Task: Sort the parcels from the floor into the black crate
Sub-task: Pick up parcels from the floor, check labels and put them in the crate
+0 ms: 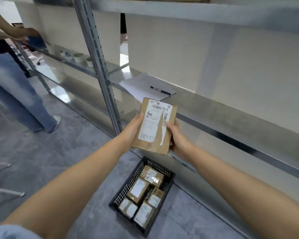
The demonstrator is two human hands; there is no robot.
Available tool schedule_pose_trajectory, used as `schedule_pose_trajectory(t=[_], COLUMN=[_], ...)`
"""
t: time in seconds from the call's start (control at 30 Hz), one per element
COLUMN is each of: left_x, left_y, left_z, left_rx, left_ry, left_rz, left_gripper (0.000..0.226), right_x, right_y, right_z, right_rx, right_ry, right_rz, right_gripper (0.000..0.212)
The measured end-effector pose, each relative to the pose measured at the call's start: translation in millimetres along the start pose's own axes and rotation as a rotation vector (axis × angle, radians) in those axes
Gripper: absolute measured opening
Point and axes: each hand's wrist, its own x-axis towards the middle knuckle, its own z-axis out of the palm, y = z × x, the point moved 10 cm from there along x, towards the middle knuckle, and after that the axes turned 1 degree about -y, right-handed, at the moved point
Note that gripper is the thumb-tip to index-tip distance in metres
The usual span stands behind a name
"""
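Now both hands' fingers (169, 125) grip a parcel (154, 125) above the black crate (128, 185).

I hold a parcel (154, 125) between my two hands, my left hand (132, 130) on its left edge and my right hand (177, 137) on its right edge. It is raised in front of a shelf (231, 111). Directly below it, on the floor (62, 145) beside the shelving, sits the crate (128, 185) with several parcels (139, 189) packed inside. Behind the held parcel, on the shelf, lies a sheet of paper (141, 83) with a pen (160, 90) on top. A shelving post (100, 66) rises to the left of my hands. Far left, another person (16, 83) stands on the floor.
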Motion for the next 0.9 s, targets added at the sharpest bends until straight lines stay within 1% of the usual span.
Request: schedule_pose_trajectory(t=[0.07,0.2,0.37,0.5,0.6,0.67,0.83,0.9], left_x=[30.8,96.4,154.6,195.8,221.2,240.8,284.5,302.2], left_y=[-9.5,-36.9,-96.1,-147.0,-194.8,-231.0,-346.7,-400.0], left_z=[-8.2,-23.1,-45.9,-69.9,-84.2,-92.3,-107.9,-113.6], left_rx=[0.009,0.051,0.111,0.131,0.149,0.166,0.211,0.195], left_ry=[-0.038,-0.120,-0.234,-0.260,-0.248,-0.240,-0.215,-0.186], left_rz=[-0.023,-0.075,-0.201,-0.277,-0.328,-0.326,-0.337,-0.343], left_gripper=[0.039,0.047,0.043,0.039,0.038,0.040,0.042,0.043], right_x=[23.8,64.3,101.1,129.8,153.3,171.7,212.2,225.4], right_y=[14.4,52.4,118.6,172.0,219.6,257.0,377.5,430.7], right_z=[-6.7,-18.7,-22.7,-14.9,-22.1,-31.8,-56.3,-68.7], right_rx=[0.020,0.055,0.138,0.172,0.179,0.170,0.173,0.177], right_ry=[0.088,0.227,0.414,0.473,0.507,0.507,0.485,0.496], right_rz=[0.027,0.081,0.145,0.188,0.199,0.220,0.302,0.333], right_gripper=[0.053,0.052,0.062,0.059,0.065,0.066,0.052,0.051])
